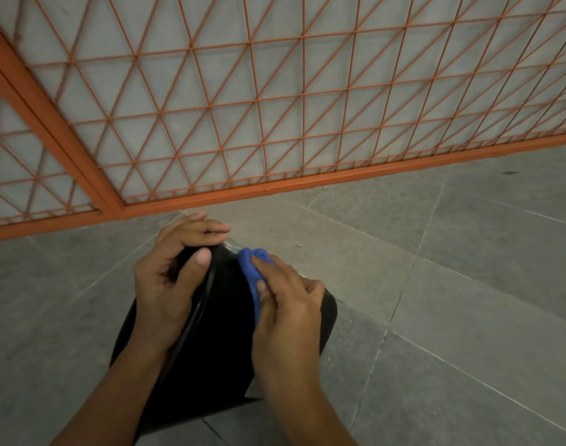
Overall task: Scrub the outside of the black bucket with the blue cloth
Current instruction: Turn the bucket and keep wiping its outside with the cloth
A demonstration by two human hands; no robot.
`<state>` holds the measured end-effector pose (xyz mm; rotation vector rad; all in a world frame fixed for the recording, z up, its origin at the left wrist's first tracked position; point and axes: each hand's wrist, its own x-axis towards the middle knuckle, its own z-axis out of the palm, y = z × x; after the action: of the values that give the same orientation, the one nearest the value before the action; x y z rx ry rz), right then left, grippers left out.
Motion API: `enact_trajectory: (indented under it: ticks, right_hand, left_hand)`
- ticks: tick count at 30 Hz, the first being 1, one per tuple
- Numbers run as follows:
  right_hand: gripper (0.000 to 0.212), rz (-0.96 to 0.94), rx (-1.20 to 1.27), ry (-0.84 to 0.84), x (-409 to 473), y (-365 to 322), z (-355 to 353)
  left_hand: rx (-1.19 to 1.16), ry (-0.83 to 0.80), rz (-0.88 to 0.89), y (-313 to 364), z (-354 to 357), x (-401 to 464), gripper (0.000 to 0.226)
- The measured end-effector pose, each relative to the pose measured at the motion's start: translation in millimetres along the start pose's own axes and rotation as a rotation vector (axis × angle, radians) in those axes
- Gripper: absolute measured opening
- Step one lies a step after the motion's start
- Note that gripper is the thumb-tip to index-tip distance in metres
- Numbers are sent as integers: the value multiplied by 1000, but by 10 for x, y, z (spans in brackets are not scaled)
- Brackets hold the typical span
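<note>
Bucket (223,342) lies on its side on the grey tiled floor (452,284), low centre of view, black wall facing up. Left hand (175,278) grips the far rim — fingers curled over the edge, thumb pressed on the near side of it. Thin handle (194,317) runs along the wall just beside that wrist. Right hand (284,304) holds the cloth (252,268), bunched up, fingers curled round it, pressing it onto the bucket's outer wall near the rim — cloth touching the black surface, blue wad sticking out past the fingertips. Wet or scuffed pale patch on the bucket just above the cloth. Both forearms come in from the bottom edge. Orange metal grille (275,107) stands behind, its bottom rail meeting the floor.
</note>
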<state>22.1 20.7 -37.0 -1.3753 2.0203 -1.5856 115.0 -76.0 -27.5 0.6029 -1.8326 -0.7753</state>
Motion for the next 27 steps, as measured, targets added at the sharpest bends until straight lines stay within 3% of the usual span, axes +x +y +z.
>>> enact_trajectory:
  ticks: [3, 7, 9, 14, 18, 22, 27]
  right_hand:
    - [35, -15, -49, 103, -109, 27, 27]
    - [40, -45, -86, 156, -268, -33, 79]
    - [41, -105, -61, 158, -322, -163, 135]
    - [38, -86, -40, 23, -129, -126, 73]
    - [37, -55, -104, 125, -241, -99, 35]
    - [32, -52, -24, 70, -129, -82, 0]
    - [30, -44, -20, 155, -222, -176, -69]
  left_hand:
    - [-18, 15, -76, 43, -2, -24, 15]
    - [43, -97, -186, 26, -34, -95, 52]
    - [26, -127, -194, 20, -42, -103, 59]
    - [6, -84, -202, 13, -67, -89, 59]
    - [59, -111, -134, 58, -11, -135, 59]
    - [73, -86, -155, 106, 50, -128, 59]
    - [100, -115, -116, 154, 157, -136, 59]
